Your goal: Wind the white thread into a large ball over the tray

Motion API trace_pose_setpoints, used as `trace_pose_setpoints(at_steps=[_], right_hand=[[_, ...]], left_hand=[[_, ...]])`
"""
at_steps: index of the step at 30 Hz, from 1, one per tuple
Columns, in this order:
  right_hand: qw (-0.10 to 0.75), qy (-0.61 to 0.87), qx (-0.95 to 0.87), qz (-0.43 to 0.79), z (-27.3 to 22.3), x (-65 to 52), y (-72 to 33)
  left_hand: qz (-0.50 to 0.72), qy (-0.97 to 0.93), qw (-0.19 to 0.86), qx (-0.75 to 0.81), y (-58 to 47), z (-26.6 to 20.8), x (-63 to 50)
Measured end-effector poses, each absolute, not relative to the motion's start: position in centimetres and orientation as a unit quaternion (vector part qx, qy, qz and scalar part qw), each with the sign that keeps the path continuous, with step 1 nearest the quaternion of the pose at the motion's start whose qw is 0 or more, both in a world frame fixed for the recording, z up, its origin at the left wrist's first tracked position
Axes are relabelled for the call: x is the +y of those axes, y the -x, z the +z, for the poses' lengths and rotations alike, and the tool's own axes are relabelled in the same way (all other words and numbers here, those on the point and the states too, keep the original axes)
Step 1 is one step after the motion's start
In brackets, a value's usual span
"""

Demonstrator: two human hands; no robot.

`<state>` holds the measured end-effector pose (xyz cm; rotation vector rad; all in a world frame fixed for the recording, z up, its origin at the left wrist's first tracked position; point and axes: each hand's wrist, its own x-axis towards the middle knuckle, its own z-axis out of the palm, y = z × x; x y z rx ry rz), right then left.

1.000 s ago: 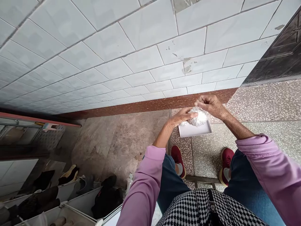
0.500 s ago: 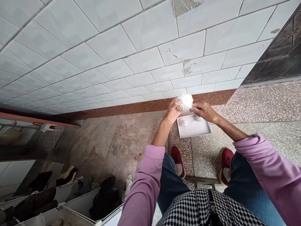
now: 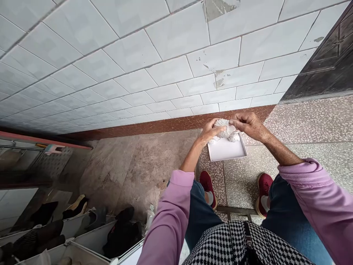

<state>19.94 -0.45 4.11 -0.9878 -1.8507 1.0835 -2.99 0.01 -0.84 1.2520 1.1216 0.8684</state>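
Note:
My left hand is closed around a white ball of yarn, its thumb lying across the near side. At the ball's right edge, my right hand has thumb and forefinger pinched together on the yarn; the strand itself is too thin to make out. Below the hands, a shallow white tray lies on the floor. Another wound white ball sits toward the tray's back right. Part of a further white ball shows at the back left, mostly hidden by my left hand.
A white tiled wall with a red-brown base strip rises just beyond the tray. My red shoes stand on the speckled floor. At lower left are boxes with dark shoes. A dark door is at upper right.
The ball has turned and shifted slightly right and down, with my left thumb now across its front. My right hand has risen a little and moved right.

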Motion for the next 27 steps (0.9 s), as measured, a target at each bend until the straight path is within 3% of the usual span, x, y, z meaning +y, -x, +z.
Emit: trace_pose_setpoints(at_steps=[4,8,15,21,27], right_hand=[[0.401,0.4,-0.706,0.426,3.6,0.2,-20.5],[0.392,0.392,-0.699,0.451,2.8,0.6,-20.6],[0.381,0.398,-0.679,0.485,0.8,2.2,-20.2],[0.312,0.411,-0.746,0.42,-0.1,1.9,-18.9],[0.282,0.377,-0.769,0.432,0.8,0.5,-18.5]], left_hand=[[0.323,-0.52,0.664,0.43,2.5,0.3,-1.0],[0.301,-0.54,0.677,0.399,2.0,0.8,-1.3],[0.41,-0.426,0.719,0.366,2.0,1.3,-1.1],[0.502,-0.347,0.683,0.402,2.2,1.0,-0.2],[0.559,-0.335,0.605,0.457,2.6,-0.2,0.7]])
